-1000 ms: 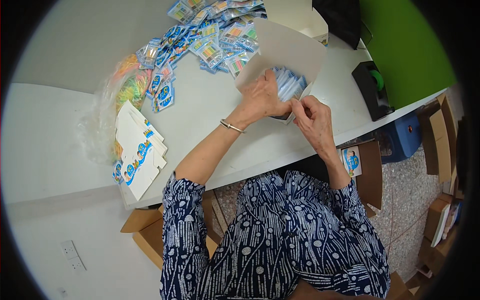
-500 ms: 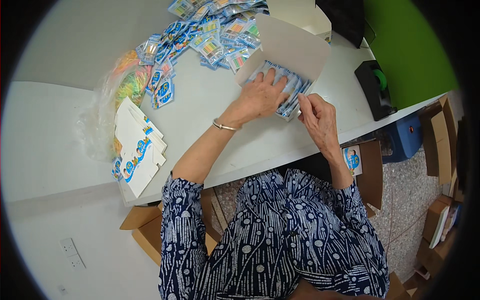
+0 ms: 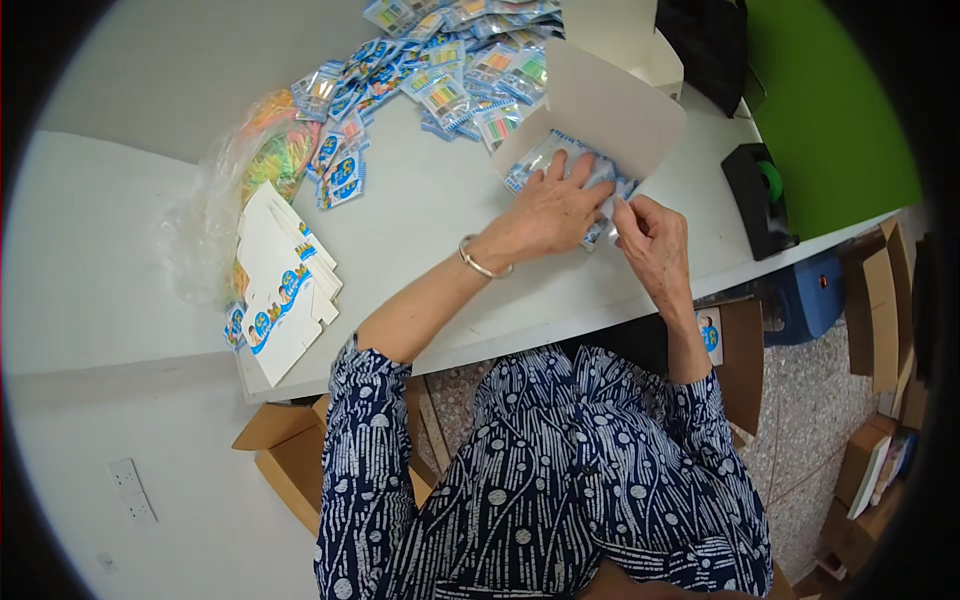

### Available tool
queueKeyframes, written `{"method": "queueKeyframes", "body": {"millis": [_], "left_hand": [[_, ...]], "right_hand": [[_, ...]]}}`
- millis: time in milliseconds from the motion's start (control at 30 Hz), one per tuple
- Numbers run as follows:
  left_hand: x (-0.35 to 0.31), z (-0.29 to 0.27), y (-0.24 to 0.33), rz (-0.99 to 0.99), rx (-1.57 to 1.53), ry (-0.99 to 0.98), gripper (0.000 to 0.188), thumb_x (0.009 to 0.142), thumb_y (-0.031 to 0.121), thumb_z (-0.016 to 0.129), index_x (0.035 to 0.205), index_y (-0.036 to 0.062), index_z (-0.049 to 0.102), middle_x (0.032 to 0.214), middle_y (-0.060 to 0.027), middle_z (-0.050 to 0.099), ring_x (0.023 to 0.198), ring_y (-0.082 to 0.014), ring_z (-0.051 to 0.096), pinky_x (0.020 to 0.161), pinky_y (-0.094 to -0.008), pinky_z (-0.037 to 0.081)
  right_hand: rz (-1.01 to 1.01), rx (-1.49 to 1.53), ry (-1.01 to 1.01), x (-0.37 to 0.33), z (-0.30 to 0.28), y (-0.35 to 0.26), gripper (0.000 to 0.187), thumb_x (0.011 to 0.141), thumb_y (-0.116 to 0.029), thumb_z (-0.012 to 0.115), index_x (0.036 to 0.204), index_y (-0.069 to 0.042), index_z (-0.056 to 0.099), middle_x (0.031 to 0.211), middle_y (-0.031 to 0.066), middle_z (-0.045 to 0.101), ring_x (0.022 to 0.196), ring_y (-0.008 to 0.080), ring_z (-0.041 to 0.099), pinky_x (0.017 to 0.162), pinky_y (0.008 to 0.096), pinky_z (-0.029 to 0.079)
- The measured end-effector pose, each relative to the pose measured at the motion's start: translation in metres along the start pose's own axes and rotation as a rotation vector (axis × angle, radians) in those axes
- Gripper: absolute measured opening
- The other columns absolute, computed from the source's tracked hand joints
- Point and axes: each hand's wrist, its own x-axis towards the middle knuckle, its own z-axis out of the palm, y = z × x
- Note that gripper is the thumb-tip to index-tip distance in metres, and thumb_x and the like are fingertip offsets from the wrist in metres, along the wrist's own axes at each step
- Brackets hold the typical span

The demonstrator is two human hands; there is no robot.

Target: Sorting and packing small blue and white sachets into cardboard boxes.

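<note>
White box [image 3: 618,108], lid raised, sat on the tabletop [image 3: 430,230], right of ctr & a bit in from the near edge. Blue-and-white pkts [image 3: 541,156] lay inside, partly hidden. L hand [image 3: 553,212] was palm down over them, fingers spread & touching the pkts; silver bracelet [image 3: 480,258] on that wrist. R hand [image 3: 655,240] was at the box's near-right side, thumb & fingers pinched together; couldn't tell if they gripped box wall, flap or a pkt.

Behind & left of the box, toward the far edge, was a heap of clear-fronted pkts [image 3: 440,95] w/ coloured strips showing. Clear plastic bag [image 3: 195,245] w/ green, orange & pink contents lay by the left edge; flat cartons [image 3: 275,295], stacked, nr the near-left corner, overlapping it in view. Black tape dispenser [image 3: 752,195] w/ green roll stood nr the right edge, beside a green panel [image 3: 830,120].
</note>
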Motion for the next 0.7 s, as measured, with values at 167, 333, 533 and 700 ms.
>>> {"method": "queueKeyframes", "body": {"millis": [167,333,533,700], "left_hand": [[0.004,-0.035,-0.022,-0.095,-0.386,0.540,0.037,0.086,0.026,0.068,0.118,0.0062,0.062,0.136,-0.0219,0.050,0.122,-0.0381,0.050,0.103,-0.0429,0.041],[-0.005,-0.037,-0.151,-0.703,-0.277,0.716,0.070,0.081,0.042,0.073,0.129,-0.0031,0.048,0.131,-0.0267,0.053,0.116,-0.0381,0.056,0.101,-0.0397,0.043],[0.026,0.004,-0.184,-1.126,-0.265,0.560,0.105,0.068,0.045,0.080,0.139,-0.0037,0.019,0.126,-0.0342,0.048,0.116,-0.0481,0.047,0.097,-0.0524,0.039],[0.016,0.009,-0.185,-1.022,-0.247,0.534,0.098,0.068,0.033,0.078,0.139,0.0015,0.018,0.124,-0.0307,0.053,0.112,-0.0463,0.050,0.095,-0.0540,0.040]], "right_hand": [[0.098,-0.041,0.032,0.007,-0.026,0.004,0.028,0.084,-0.014,0.059,0.063,0.005,0.055,0.049,0.0124,0.049,0.043,0.0175,0.049,0.045,0.0332,0.039],[0.172,-0.067,0.066,0.016,-0.062,0.017,0.029,0.084,-0.015,0.057,0.063,0.005,0.053,0.049,0.0044,0.046,0.047,0.0091,0.052,0.045,0.0288,0.042],[0.207,-0.043,0.171,0.026,-0.067,0.021,0.031,0.085,-0.016,0.055,0.062,0.005,0.049,0.052,0.0034,0.045,0.045,0.0107,0.053,0.047,0.0263,0.044],[0.207,0.091,0.174,0.037,-0.052,0.032,0.031,0.089,-0.016,0.055,0.064,0.002,0.055,0.055,0.0021,0.051,0.050,0.0105,0.056,0.052,0.0246,0.046]]}}
